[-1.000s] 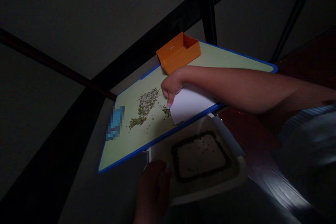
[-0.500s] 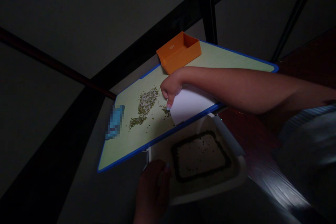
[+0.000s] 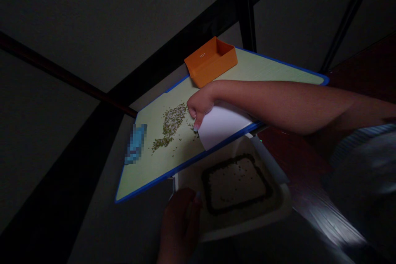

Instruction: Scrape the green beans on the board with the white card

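Observation:
My right hand (image 3: 199, 107) reaches across a pale green mat with a blue border (image 3: 148, 169) and pinches the edge of a white paper sheet (image 3: 221, 126), which lies against the mat. Just left of the sheet, a scatter of small green grains (image 3: 170, 126) is spread on the mat. My left hand (image 3: 181, 225) is low in the dark below the mat, fingers wrapped round the near left corner of a white square tray (image 3: 250, 225). The tray holds grains gathered in a dark ring around its floor.
An orange open box (image 3: 210, 62) stands at the far edge of the mat. A blurred blue patch (image 3: 135, 144) lies at the mat's left side. Dark frame bars (image 3: 244, 8) cross behind, and a reddish wooden surface (image 3: 297, 161) lies to the right.
My right hand and the white sheet have slid slightly left toward the scattered grains, covering the few nearest ones. My left hand and the tray have stayed still.

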A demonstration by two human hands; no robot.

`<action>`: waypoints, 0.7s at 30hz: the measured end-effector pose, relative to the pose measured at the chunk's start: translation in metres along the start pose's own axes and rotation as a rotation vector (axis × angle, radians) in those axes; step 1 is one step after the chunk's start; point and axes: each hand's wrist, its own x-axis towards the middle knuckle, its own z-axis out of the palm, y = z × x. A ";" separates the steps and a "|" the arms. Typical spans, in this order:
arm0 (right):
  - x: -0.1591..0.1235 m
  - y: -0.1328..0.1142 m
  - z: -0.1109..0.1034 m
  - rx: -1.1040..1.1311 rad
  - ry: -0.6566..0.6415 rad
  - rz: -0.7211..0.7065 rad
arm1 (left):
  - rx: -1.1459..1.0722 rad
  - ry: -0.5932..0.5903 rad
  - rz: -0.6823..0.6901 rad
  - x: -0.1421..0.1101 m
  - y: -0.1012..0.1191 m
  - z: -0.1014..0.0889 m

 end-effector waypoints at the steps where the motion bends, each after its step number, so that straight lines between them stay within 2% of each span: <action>1: 0.000 0.000 0.000 -0.009 0.003 -0.002 | 0.001 -0.006 0.002 0.000 0.000 0.000; 12: -0.003 0.012 -0.009 -0.007 0.105 0.012 | 0.011 -0.004 -0.008 0.003 0.004 -0.002; 17: 0.002 0.008 -0.004 0.043 0.139 0.027 | 0.007 -0.022 -0.012 0.001 0.002 -0.002; 21: 0.004 0.001 0.001 0.091 0.148 -0.030 | 0.009 -0.061 -0.016 0.000 -0.001 -0.002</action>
